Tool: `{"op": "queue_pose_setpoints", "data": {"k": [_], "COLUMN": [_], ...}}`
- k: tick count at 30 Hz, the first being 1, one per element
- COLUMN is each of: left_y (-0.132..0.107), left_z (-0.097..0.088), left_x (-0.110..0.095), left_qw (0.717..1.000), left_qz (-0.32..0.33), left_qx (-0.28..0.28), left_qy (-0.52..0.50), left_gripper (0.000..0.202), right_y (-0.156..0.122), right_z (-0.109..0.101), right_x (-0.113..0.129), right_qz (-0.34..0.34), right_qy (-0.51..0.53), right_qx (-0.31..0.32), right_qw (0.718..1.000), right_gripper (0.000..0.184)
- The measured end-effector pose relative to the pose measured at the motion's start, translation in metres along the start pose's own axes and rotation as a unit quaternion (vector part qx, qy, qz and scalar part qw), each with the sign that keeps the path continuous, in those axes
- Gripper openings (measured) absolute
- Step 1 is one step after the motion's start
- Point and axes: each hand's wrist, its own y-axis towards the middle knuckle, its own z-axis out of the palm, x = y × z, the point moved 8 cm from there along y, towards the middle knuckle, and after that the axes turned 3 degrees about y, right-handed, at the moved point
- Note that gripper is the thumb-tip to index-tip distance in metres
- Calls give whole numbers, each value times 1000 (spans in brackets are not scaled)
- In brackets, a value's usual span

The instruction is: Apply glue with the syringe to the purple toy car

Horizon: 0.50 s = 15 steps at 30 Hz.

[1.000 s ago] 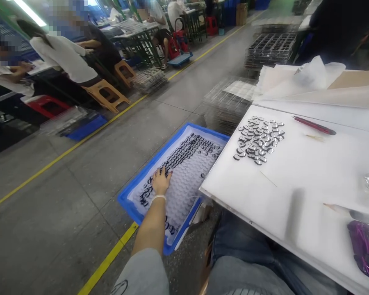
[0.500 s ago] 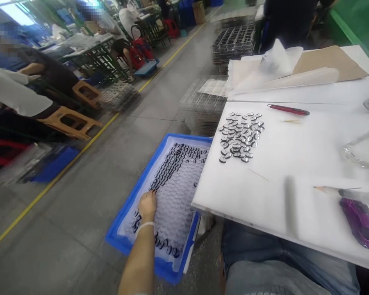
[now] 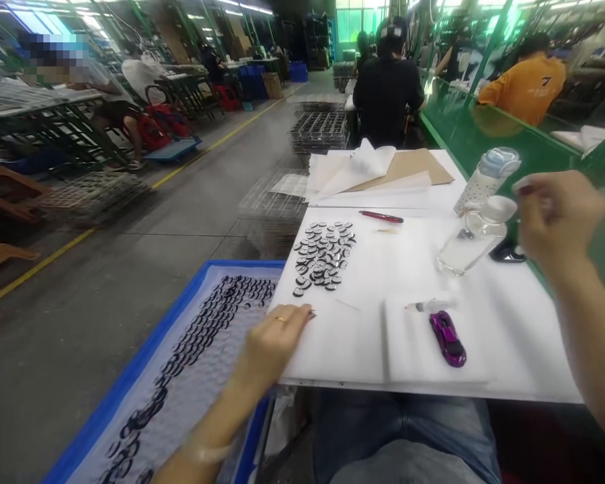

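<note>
My left hand (image 3: 277,336) hovers over the near left edge of the white board (image 3: 363,349), fingers drawn together; I cannot see what, if anything, is inside. Just left of it lies the blue tray (image 3: 126,383), whose white dimpled liner carries rows of small dark oval pieces (image 3: 212,316). A loose pile of the same pieces (image 3: 323,259) sits on the board beyond my fingers. My right hand (image 3: 559,222) is raised at the right, blurred, fingers curled, close to a clear bottle (image 3: 476,238) lying on the board.
On the board lie a purple toy car (image 3: 448,338), a red pen (image 3: 380,216) and a thin pointed tool (image 3: 426,306). Paper sheets and cardboard (image 3: 383,171) lie at its far end. Stacked wire trays (image 3: 320,131) stand on the floor. Seated people work ahead and left.
My left hand has lifted off the tray liner and moved right to the board's edge. My right hand has come into view at the right. The view has swung up and to the right.
</note>
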Motion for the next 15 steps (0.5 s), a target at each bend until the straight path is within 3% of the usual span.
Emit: {"op": "queue_pose_setpoints", "data": {"k": [2,4,6,9,11,13,15], "left_y": [12,13,9,1,-1,0,1], "left_z": [14,24,27,22,18,17,20], "left_x": [-27,-38,-39,-35,-34,-34,-34], "left_qw": [1000,999,997,991,986,982,979], "left_qz": [10,4,-11,-36,-54,-73,-93], "left_qx": [23,46,72,111,132,144,150], "left_qy": [-9,-18,-34,-64,-84,-98,-107], "left_gripper": [20,19,19,44,48,39,29], "right_y": [-1,-11,-21,-28,-27,-30,-32], "right_z": [11,18,20,21,16,16,37], "right_x": [7,7,-4,-26,-49,-81,-104], "right_qz": [-81,-118,-99,-64,-9,95,183], "right_qy": [22,41,52,65,99,227,378], "right_qx": [17,9,-22,-61,-142,-244,-263], "right_qw": [996,992,993,994,985,938,868], "right_gripper": [29,38,48,57,54,36,19]}}
